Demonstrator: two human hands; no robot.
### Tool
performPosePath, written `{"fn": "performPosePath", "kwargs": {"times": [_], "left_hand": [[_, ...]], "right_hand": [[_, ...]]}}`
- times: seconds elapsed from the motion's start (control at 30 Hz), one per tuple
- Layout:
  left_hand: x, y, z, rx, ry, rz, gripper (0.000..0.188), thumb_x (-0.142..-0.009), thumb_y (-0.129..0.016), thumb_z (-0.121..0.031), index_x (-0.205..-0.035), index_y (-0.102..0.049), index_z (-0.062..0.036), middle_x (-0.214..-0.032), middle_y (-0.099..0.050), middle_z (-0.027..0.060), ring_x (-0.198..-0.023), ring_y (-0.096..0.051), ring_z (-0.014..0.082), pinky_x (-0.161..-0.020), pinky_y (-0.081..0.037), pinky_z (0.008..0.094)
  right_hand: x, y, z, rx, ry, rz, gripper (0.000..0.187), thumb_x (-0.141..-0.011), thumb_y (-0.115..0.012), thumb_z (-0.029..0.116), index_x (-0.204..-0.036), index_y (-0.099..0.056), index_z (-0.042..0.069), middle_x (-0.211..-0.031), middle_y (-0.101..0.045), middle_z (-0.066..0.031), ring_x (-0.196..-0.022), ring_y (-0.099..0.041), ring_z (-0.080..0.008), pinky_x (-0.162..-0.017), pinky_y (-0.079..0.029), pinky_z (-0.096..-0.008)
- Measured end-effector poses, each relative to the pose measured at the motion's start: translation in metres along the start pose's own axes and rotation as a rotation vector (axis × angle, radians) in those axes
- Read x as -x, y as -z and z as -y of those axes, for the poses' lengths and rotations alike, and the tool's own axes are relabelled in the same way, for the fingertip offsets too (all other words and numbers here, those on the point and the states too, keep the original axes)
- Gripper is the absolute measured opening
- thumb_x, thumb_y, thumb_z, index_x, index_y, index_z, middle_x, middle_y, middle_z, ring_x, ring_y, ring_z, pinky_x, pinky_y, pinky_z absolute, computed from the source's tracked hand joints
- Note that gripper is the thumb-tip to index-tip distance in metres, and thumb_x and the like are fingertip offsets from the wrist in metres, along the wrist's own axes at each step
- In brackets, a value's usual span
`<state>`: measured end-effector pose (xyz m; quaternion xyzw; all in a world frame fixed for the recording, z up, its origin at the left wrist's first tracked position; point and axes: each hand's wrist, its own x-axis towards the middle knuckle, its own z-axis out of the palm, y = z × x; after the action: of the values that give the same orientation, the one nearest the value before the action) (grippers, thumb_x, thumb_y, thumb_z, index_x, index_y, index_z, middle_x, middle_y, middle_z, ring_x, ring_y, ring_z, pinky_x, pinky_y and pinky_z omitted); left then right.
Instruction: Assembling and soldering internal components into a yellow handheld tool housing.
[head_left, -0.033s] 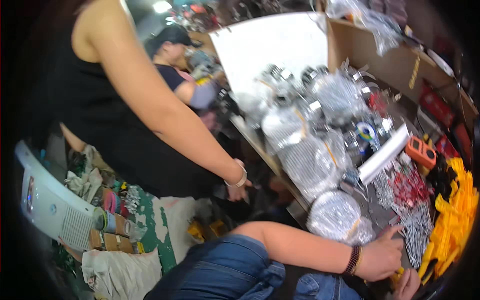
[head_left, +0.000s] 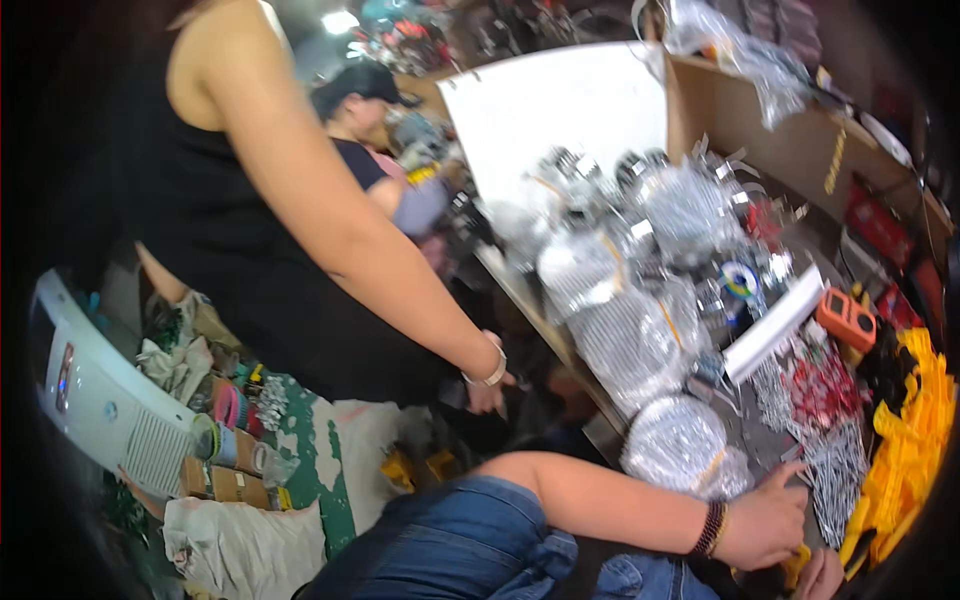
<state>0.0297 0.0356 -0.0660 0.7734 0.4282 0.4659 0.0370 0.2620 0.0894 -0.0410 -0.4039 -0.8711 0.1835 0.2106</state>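
My left hand (head_left: 765, 525), a dark beaded bracelet at its wrist, is at the near right of the bench. Its index finger stretches toward a pile of long grey screws (head_left: 836, 485), while the lower fingers close on a small yellow plastic piece (head_left: 797, 565). Only part of my right hand (head_left: 822, 574) shows at the bottom edge, its fingers bent against the same piece. Most of the piece is hidden by the hands. A heap of yellow plastic parts (head_left: 910, 430) lies just right of them.
Plastic-wrapped round metallic parts (head_left: 635, 345) crowd the bench. Beyond the screws are red-and-silver small parts (head_left: 820, 385), an orange device (head_left: 846, 318) and a white strip (head_left: 770, 325). A person in black (head_left: 270, 270) stands at left; another person (head_left: 365, 140) works farther back.
The whole view has shifted slightly, moving the scene right and down. My hands keep nearly the same pose around the yellow plastic piece, the right one sitting a little lower in view.
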Motion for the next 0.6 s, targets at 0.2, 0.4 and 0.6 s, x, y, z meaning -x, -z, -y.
{"fn": "performPosePath", "kwargs": {"times": [0.2,0.4,0.6], "left_hand": [[0.001,-0.015,0.007,0.100,0.025,0.006,0.014,-0.073,-0.069,-0.022,-0.068,-0.071,-0.0094,-0.072,-0.061,0.0035,-0.095,-0.056,0.0276,-0.112,-0.021,0.0661],[0.003,-0.007,0.008,0.125,-0.031,0.065,0.008,-0.076,-0.068,-0.021,-0.073,-0.069,-0.0134,-0.076,-0.063,0.0038,-0.090,-0.057,0.0288,-0.099,-0.029,0.0619],[-0.006,0.015,-0.002,-0.030,-0.084,0.254,0.047,-0.076,-0.078,-0.026,-0.119,-0.064,-0.0120,-0.118,-0.060,0.0067,-0.117,-0.053,0.0288,-0.112,-0.026,0.0617]], "right_hand": [[-0.013,-0.011,0.025,0.054,0.349,-0.059,0.034,-0.105,-0.053,0.029,-0.095,-0.065,0.000,-0.086,-0.062,-0.0237,-0.078,-0.059,-0.0437,-0.067,-0.045,-0.0478],[-0.016,-0.006,0.023,0.010,0.430,-0.043,0.036,-0.105,-0.052,0.025,-0.081,-0.061,0.000,-0.070,-0.055,-0.0219,-0.063,-0.052,-0.0433,-0.057,-0.040,-0.0469],[0.007,-0.002,-0.029,0.025,0.323,-0.183,0.053,-0.104,-0.053,0.044,-0.076,-0.058,0.000,-0.072,-0.058,-0.0224,-0.067,-0.057,-0.0316,-0.061,-0.039,-0.0500]]}}
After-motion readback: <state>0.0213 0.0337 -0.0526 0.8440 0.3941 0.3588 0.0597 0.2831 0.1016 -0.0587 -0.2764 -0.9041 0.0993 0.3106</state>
